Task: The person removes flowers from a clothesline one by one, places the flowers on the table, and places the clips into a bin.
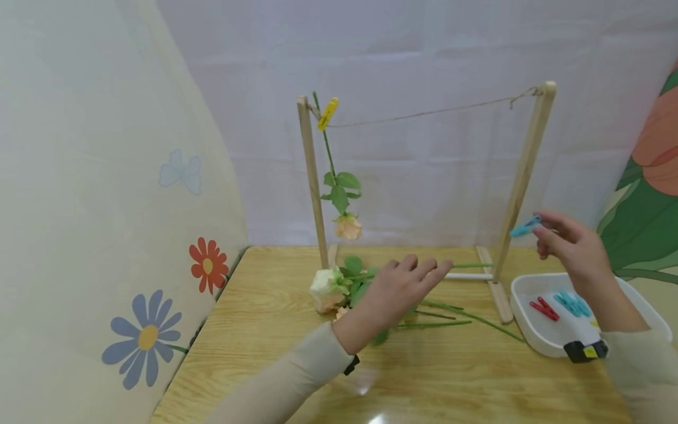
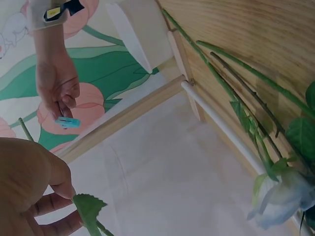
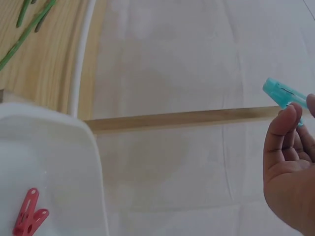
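Observation:
My left hand [image 1: 399, 288] grips a rose by its green stem [image 1: 471, 265], which lies nearly level and sticks out past the fingers. In the left wrist view a leaf [image 2: 89, 211] shows beside the fingertips of that hand. A white rose bloom [image 1: 324, 287] is at the left end, over other roses on the table. My right hand [image 1: 569, 244] pinches a light blue clothespin [image 1: 524, 227] between thumb and fingers, beside the right post. From the left end of a twine line [image 1: 424, 113], a peach rose [image 1: 348, 226] hangs head down under a yellow clothespin [image 1: 328, 114].
A wooden frame with a left post [image 1: 313, 182] and a right post [image 1: 527, 171] holds the twine. On the right stands a white tray [image 1: 521, 306] with red clothespins [image 1: 544, 308] and blue clothespins [image 1: 572, 304]. Several rose stems [image 1: 477, 318] lie on the wooden table [image 1: 450, 377].

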Demonstrator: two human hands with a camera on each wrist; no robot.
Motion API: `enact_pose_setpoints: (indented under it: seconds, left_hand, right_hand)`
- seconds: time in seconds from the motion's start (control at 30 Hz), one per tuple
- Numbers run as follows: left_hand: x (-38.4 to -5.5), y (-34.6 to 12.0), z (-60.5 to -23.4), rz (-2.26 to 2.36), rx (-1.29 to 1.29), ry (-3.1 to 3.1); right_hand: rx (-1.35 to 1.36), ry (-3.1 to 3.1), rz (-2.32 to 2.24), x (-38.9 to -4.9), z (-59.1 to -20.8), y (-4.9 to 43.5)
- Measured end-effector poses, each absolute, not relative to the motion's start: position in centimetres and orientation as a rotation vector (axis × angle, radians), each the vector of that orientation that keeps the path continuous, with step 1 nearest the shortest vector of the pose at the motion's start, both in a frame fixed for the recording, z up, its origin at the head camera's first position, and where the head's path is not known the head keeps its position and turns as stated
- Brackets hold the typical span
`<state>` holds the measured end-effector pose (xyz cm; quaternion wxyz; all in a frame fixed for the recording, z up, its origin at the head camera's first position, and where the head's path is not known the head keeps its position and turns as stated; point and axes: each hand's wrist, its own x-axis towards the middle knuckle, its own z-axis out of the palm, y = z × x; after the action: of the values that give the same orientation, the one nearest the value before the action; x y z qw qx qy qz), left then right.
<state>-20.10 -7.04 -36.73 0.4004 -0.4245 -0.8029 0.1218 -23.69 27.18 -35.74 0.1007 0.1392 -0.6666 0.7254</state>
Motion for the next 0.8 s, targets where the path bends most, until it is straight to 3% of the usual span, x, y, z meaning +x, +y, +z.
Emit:
enact_pose_setpoints:
  seconds: [0.37,0.8]
  left_hand:
    - [-19.2,-6.2,-37.7,0.297,-1.134,-2.156]
    - [-18.9,-5.6,-39.3,0.342,-1.130,-2.161]
  right_hand:
    - [0.332,-1.957,2.201,-22.7,-37.3,29.7]
    - [0.193,-2.137,1.960,-21.2,-38.7,31.3]
